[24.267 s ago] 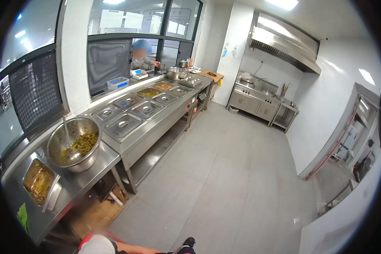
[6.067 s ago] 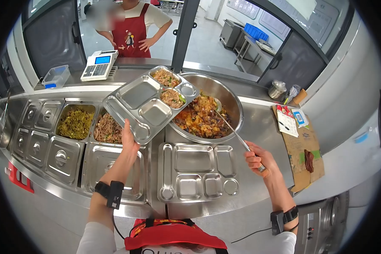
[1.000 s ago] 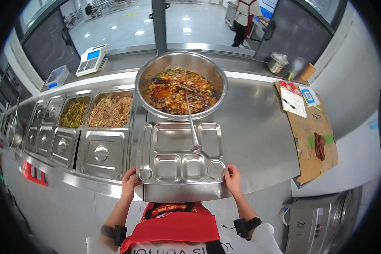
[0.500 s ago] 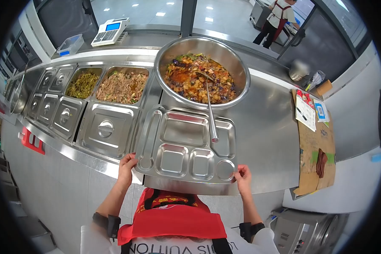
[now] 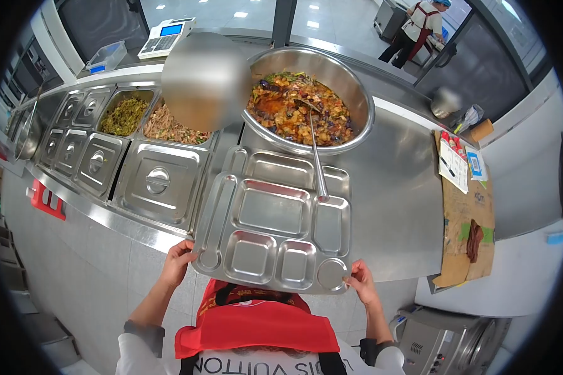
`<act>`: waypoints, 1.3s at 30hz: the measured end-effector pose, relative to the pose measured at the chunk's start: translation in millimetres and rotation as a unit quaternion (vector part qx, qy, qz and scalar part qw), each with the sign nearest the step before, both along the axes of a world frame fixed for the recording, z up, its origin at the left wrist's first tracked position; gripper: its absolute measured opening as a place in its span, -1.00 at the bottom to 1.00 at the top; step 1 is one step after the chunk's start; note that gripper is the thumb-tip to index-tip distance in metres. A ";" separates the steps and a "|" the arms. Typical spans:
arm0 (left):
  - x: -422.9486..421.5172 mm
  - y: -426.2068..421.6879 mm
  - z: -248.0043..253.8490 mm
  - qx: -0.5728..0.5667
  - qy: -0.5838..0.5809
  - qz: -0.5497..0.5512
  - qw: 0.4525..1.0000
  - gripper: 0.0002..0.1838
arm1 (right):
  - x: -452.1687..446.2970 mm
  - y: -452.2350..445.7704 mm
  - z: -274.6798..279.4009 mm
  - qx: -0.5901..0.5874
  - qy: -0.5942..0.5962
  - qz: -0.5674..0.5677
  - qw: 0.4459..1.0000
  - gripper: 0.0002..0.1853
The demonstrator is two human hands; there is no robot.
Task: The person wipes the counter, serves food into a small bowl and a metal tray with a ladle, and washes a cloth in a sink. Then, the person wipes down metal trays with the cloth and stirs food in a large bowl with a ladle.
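An empty divided metal tray is held level at its two near corners. My left hand pinches its left corner, and my right hand pinches the right one. Beneath it, farther from me, the compartments of a second metal tray show. Behind both stands a large steel bowl of stewed food. A ladle rests in the bowl, its handle hanging out over the trays.
Lidded pans line the left, with open pans of green food and shredded meat. A scale stands by the window. At right lies cardboard with a notepad. Beyond the glass, a person bends.
Both my hands have drawn the upper tray toward me, uncovering part of the second tray under it. A blurred patch now covers part of the meat pan and the bowl's left side.
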State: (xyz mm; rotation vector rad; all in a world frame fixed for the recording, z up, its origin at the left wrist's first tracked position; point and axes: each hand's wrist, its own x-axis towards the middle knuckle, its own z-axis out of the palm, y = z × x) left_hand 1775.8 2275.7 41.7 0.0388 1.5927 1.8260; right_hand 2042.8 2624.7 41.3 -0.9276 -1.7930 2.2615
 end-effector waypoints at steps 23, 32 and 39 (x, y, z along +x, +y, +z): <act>247.3 -212.0 -201.6 -0.335 0.007 -0.114 0.935 -0.71 | -60.6 -158.7 -109.3 -0.084 -0.139 0.430 0.888 -0.75; 388.8 -320.8 -247.3 -0.254 -0.237 0.358 0.867 -0.67 | -126.0 -354.1 -206.6 0.037 -0.262 0.671 0.692 -0.67; 501.1 -372.5 -272.6 -0.151 -0.277 0.806 0.501 -0.82 | -191.3 -508.3 -251.0 0.174 -0.268 0.773 0.548 -0.60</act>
